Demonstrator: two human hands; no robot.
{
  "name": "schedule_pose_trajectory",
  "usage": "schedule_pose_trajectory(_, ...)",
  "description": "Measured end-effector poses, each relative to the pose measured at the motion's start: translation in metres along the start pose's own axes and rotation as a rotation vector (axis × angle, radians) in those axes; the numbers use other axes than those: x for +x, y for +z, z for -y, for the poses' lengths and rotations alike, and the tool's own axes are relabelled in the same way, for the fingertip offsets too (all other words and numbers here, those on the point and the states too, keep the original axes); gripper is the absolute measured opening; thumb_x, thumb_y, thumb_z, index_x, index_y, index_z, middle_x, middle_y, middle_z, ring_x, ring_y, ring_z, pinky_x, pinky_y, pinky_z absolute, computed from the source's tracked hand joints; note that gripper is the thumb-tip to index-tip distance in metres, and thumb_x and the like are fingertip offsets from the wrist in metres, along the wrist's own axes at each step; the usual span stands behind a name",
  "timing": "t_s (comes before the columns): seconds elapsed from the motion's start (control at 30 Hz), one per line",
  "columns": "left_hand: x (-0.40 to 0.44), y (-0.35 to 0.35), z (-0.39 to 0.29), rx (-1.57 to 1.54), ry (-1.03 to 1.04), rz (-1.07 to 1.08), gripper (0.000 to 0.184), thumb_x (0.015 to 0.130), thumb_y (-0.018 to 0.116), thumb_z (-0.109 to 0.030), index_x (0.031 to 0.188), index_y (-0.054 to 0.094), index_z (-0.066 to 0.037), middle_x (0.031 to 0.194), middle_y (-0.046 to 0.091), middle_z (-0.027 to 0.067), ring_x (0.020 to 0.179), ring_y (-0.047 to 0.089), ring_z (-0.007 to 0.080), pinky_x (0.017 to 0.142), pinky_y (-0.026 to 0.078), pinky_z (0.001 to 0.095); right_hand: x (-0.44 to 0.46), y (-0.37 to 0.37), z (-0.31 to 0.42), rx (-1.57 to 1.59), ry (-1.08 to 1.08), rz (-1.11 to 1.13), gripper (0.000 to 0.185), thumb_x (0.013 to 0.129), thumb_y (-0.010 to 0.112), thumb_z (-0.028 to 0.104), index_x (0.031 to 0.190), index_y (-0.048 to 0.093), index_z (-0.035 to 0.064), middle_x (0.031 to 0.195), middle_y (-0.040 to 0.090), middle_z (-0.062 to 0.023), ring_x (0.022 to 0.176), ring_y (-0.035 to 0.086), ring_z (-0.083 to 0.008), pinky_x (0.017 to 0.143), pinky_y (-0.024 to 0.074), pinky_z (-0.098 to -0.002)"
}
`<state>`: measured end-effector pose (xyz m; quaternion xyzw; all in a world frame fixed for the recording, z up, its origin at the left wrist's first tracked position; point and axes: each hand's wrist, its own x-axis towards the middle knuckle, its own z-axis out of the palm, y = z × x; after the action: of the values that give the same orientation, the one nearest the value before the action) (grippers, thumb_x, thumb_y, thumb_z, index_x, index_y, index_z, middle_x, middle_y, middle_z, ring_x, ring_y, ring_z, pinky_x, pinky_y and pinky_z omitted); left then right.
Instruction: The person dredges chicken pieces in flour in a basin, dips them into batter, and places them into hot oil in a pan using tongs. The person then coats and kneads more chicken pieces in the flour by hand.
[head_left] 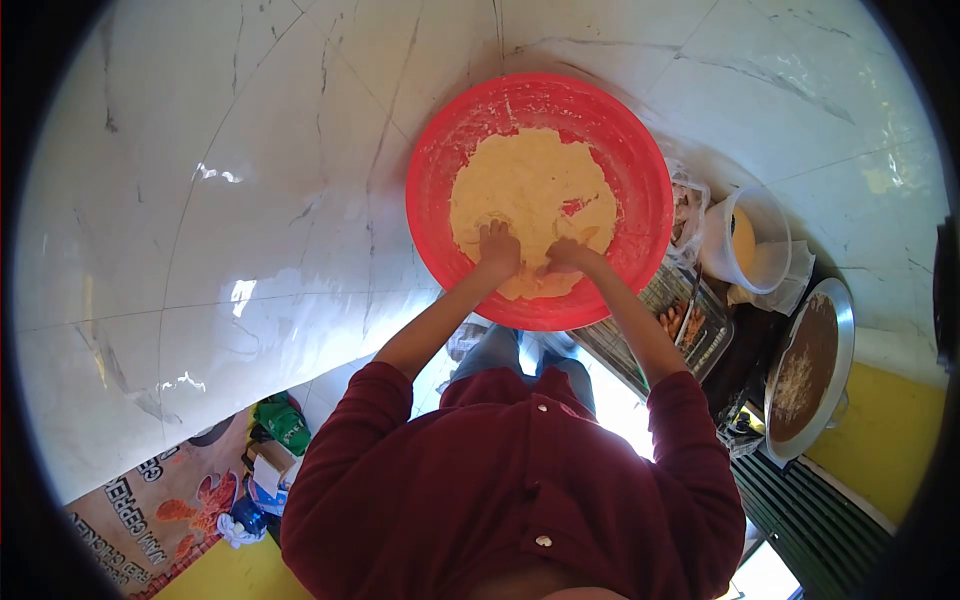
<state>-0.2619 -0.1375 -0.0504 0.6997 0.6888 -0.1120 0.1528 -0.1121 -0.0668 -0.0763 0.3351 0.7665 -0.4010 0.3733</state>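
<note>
A wide red basin (640, 190) holds a broad mass of pale yellow dough (530, 175), rough at its edges, with a small gap on its right side where red shows through. My left hand (498, 247) presses into the lower left of the dough, its fingers bent and partly sunk in. To its right, my right hand (566, 256) is curled into the lower edge of the dough, its fingertips hidden. The two hands are a short distance apart. Flour residue coats the basin's inner wall.
Right of the basin are a clear plastic bag (688, 212), a translucent tub (765, 240) with something yellow inside, a metal tray (715, 335) with orange-brown pieces and tongs, and a large metal pan (845, 330) of brown contents. White marbled tiles (270, 150) surround the basin.
</note>
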Motion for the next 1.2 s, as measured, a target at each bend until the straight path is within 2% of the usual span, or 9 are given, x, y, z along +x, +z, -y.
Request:
schedule_pose_trajectory(0.07,0.010,-0.007,0.017,0.007,-0.061,-0.069,0.035,0.064,0.068,-0.034,0.087,0.067,-0.007,0.107,0.050,0.0096,0.108,0.037,0.0247,0.088,0.028,0.0396,-0.026,-0.014,0.000,-0.024,0.166,-0.504,0.035,0.071,0.063,0.037,0.094,0.066,0.0096,0.112,0.049,-0.0178,0.111,0.041,-0.0332,0.091,0.0315,-0.0471)
schedule_pose_trajectory(0.2,0.028,-0.007,0.039,0.126,-0.192,-0.205,0.021,0.068,0.064,-0.024,0.082,0.067,-0.009,0.103,0.052,0.0072,0.102,0.040,0.0227,0.084,0.029,0.0371,-0.043,-0.033,-0.001,0.062,0.226,-0.645,0.028,0.072,0.062,0.028,0.090,0.066,0.0070,0.118,0.044,-0.0175,0.111,0.039,-0.0321,0.090,0.0313,-0.0438)
schedule_pose_trajectory(0.27,0.035,-0.012,0.042,0.196,-0.168,-0.164,0.020,0.069,0.063,-0.023,0.083,0.067,-0.010,0.102,0.052,0.0066,0.103,0.040,0.0221,0.084,0.029,0.0363,-0.031,-0.022,-0.015,-0.245,0.345,-0.871,0.031,0.068,0.067,0.029,0.088,0.066,0.0052,0.123,0.039,-0.0157,0.114,0.036,-0.0295,0.089,0.0303,-0.0407)
schedule_pose_trajectory(0.4,0.051,-0.001,0.034,0.381,-0.061,-0.048,0.019,0.070,0.061,-0.021,0.086,0.067,-0.013,0.102,0.054,0.0041,0.106,0.038,0.0199,0.085,0.027,0.0339,-0.037,-0.011,-0.004,-0.337,0.433,-0.801,0.038,0.061,0.072,0.028,0.091,0.064,0.0053,0.123,0.039,-0.0138,0.113,0.034,-0.0259,0.087,0.0301,-0.0379)
schedule_pose_trajectory(0.5,0.056,0.011,0.027,0.545,0.004,-0.116,0.021,0.069,0.062,-0.023,0.087,0.068,-0.014,0.102,0.055,0.0023,0.107,0.037,0.0190,0.086,0.026,0.0324,-0.030,-0.008,-0.006,-0.422,0.441,-0.740,0.042,0.058,0.073,0.028,0.093,0.064,0.0065,0.124,0.039,-0.0114,0.113,0.034,-0.0238,0.088,0.0297,-0.0371)
schedule_pose_trajectory(0.6,0.062,0.011,0.028,0.610,0.056,-0.084,0.023,0.068,0.064,-0.027,0.088,0.068,-0.014,0.102,0.055,0.0011,0.107,0.037,0.0184,0.087,0.024,0.0312,-0.012,-0.008,-0.024,-0.572,0.311,-0.772,0.045,0.058,0.073,0.029,0.095,0.064,0.0067,0.122,0.039,-0.0097,0.114,0.033,-0.0222,0.089,0.0295,-0.0365)
schedule_pose_trajectory(0.67,0.064,-0.001,0.032,0.600,0.090,-0.066,0.026,0.067,0.065,-0.029,0.088,0.068,-0.014,0.102,0.055,0.0014,0.107,0.036,0.0186,0.088,0.024,0.0310,0.002,-0.008,-0.039,-0.674,0.239,-0.833,0.051,0.050,0.077,0.042,0.085,0.066,0.0068,0.121,0.040,-0.0101,0.115,0.032,-0.0232,0.093,0.0294,-0.0393)
schedule_pose_trajectory(0.9,0.069,-0.012,0.055,0.588,0.246,-0.102,0.027,0.064,0.067,-0.032,0.084,0.068,-0.013,0.098,0.055,0.0031,0.107,0.038,0.0195,0.089,0.027,0.0320,-0.026,-0.031,-0.025,-0.522,0.274,-0.840,0.039,0.060,0.072,0.033,0.084,0.066,0.0044,0.112,0.043,-0.0099,0.108,0.036,-0.0248,0.087,0.0325,-0.0404)
schedule_pose_trajectory(1.2,0.071,-0.010,0.067,0.482,0.023,-0.233,0.016,0.072,0.057,-0.015,0.084,0.068,-0.013,0.099,0.056,0.0030,0.105,0.041,0.0195,0.086,0.029,0.0314,-0.005,-0.078,-0.047,-0.338,0.347,-1.268,0.031,0.066,0.068,0.030,0.080,0.065,0.0035,0.106,0.045,-0.0086,0.101,0.041,-0.0262,0.082,0.0347,-0.0400)
